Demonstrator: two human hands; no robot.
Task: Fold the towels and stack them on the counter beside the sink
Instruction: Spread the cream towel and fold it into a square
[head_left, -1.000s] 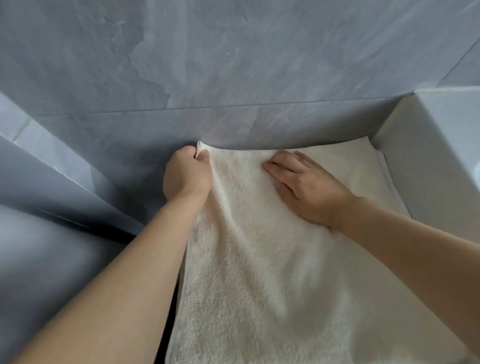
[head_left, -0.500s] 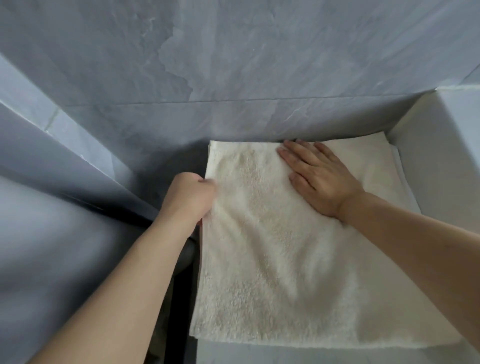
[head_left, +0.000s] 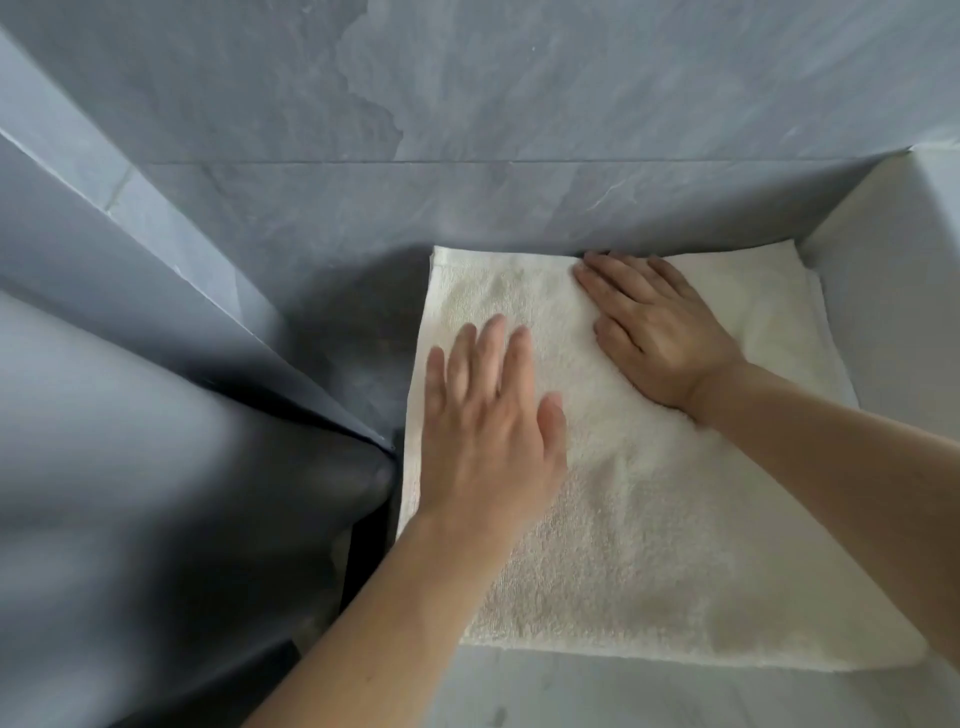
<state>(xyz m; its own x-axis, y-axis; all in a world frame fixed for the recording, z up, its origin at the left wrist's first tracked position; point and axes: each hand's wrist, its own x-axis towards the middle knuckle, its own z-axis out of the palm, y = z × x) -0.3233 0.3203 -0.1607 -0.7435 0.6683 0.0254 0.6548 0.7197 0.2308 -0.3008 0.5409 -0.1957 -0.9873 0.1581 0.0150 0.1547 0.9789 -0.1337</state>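
A cream folded towel (head_left: 649, 519) lies flat on the pale counter (head_left: 597, 696), its far edge against the grey wall. More cream towel layers (head_left: 769, 291) show beneath it at the far right. My left hand (head_left: 488, 421) lies palm down on the towel's left part with fingers straight and spread. My right hand (head_left: 654, 332) presses flat on the towel's far middle, fingertips close to the wall. Neither hand grips the cloth.
The white sink side (head_left: 893, 291) rises just right of the towel. Grey marbled wall tiles (head_left: 467, 130) stand behind. To the left a dark gap (head_left: 363, 545) drops off beside the counter, next to an angled grey wall panel (head_left: 130, 270).
My left hand let go of the towel's far-left corner, drew back along the left edge and now lies flat on top. The right hand stays pressed on the towel, which lies flatter.
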